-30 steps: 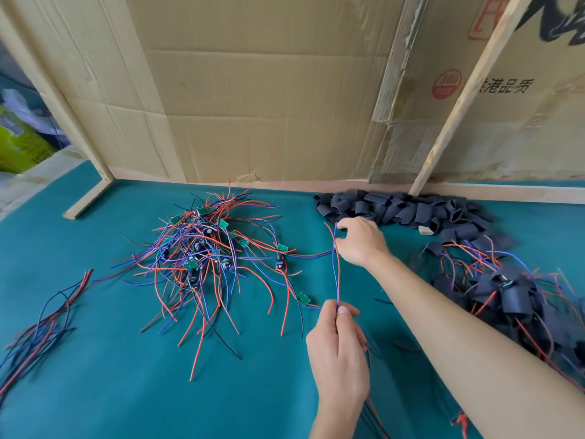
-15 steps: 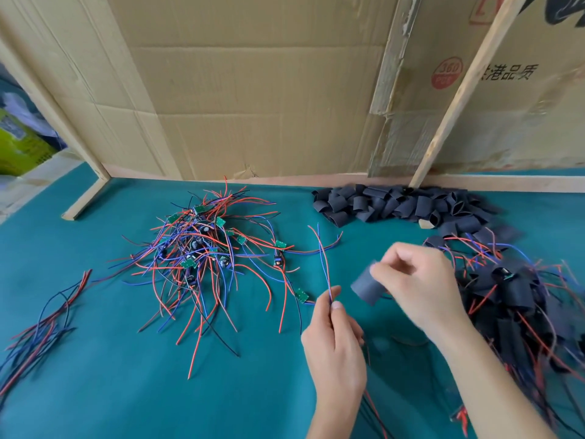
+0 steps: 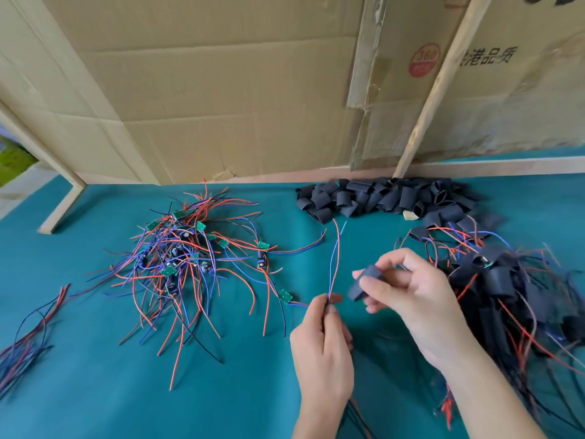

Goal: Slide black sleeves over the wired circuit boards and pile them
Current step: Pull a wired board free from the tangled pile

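Note:
My left hand (image 3: 323, 350) pinches a red and blue wire pair (image 3: 335, 258) that stands upright from my fingertips; its circuit board is hidden below my hand. Just to the right, my right hand (image 3: 408, 293) holds one black sleeve (image 3: 364, 282) between thumb and fingers, tilted toward the wires and a little apart from them. Loose black sleeves (image 3: 380, 198) lie heaped at the back of the table. A tangle of unsleeved wired boards (image 3: 186, 251) lies at centre left. Sleeved boards (image 3: 503, 286) are piled on the right.
The table has a teal mat (image 3: 126, 391). Cardboard sheets (image 3: 205, 90) and a wooden slat (image 3: 440, 87) stand along the back edge. A bundle of loose wires (image 3: 28, 340) lies at the far left. A wooden frame foot (image 3: 61, 210) rests at back left.
My right hand took a sleeve from the back heap and brought it down and toward me, close to the wire pair. My left hand kept pinching the wires in nearly the same spot.

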`<state>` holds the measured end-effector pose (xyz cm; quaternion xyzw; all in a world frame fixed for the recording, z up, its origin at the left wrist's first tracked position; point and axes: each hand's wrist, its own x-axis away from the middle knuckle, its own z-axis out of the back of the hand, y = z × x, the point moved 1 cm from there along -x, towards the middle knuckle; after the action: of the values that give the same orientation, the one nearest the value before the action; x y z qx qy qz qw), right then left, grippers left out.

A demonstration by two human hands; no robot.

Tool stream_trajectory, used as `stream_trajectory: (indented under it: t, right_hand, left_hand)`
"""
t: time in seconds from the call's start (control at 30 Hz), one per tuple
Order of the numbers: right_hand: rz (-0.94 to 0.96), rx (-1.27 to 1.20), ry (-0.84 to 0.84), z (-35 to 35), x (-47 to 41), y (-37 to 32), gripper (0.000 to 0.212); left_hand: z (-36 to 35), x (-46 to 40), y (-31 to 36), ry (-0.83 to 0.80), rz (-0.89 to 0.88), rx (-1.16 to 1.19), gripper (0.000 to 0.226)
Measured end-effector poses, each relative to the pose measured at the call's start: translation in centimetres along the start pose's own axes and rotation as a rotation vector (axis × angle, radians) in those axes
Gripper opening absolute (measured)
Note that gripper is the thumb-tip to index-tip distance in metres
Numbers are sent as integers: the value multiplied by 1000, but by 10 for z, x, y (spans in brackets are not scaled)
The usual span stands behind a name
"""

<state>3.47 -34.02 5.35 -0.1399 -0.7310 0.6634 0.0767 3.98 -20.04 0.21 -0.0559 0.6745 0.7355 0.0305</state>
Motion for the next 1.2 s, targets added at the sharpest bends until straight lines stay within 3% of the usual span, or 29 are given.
stream_trajectory:
  t: [0.13,0.3,0.6,0.9,1.07,1.2]
  right_hand:
    - [217,-3,328,20,-12,-22,27]
    - [406,204,365,19,-31,-51,31]
    - [314,382,292,6,-44,-46,33]
    - [-119,7,36,-14,-20,7,33]
    - [-127,-28,0,-9,-16,17,22]
    - [-114,-118,96,3,-17,14,19]
  left_hand:
    - [-5,3,4,-49,-51,-35,26]
    - [-5,2,0,-65,-69,-51,25]
    - [-5,4,-2,-76,-88,-75,26]
    - [-5,5,0,-76,-65,-111,26]
    - [-3,4,-1,-81,-46,-89,22]
    - [-5,5,1,-112,-53,-33,19]
